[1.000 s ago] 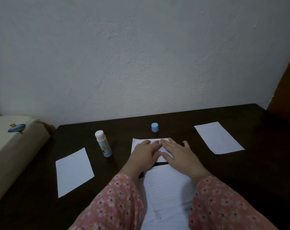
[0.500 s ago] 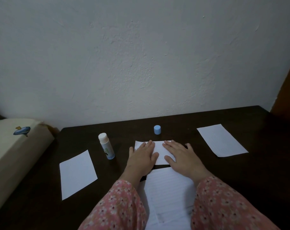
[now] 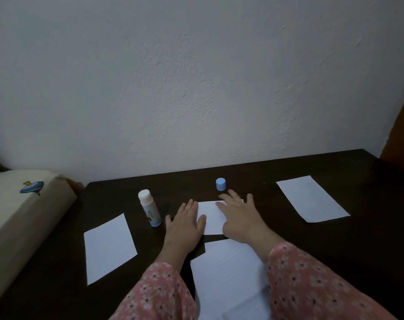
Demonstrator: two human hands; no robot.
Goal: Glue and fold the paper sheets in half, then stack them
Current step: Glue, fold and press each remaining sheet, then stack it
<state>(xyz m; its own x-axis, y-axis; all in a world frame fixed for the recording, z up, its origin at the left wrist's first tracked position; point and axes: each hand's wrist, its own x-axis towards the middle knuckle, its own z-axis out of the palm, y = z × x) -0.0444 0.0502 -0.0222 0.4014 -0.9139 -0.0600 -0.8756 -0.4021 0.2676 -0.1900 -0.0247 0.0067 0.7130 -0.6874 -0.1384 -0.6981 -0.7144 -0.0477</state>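
Nearest the camera: pink floral sleeves and a stack of lined sheets at the near edge of the dark counter. Just beyond it, the folded sheet lies flat at centre. Both hands rest on it, fingers straight and spread — left hand flat on its left end, right hand flat over its right end, neither grip pinching anything. Folded paper at left lies apart, near the counter's left edge; another folded paper at right sits well apart on the far right. Glue stick stands upright, uncapped, white tip up, just left of the left hand. Its blue cap stands farther back — just beyond the right fingertips. Cream cushion off the counter's left, white wall behind.
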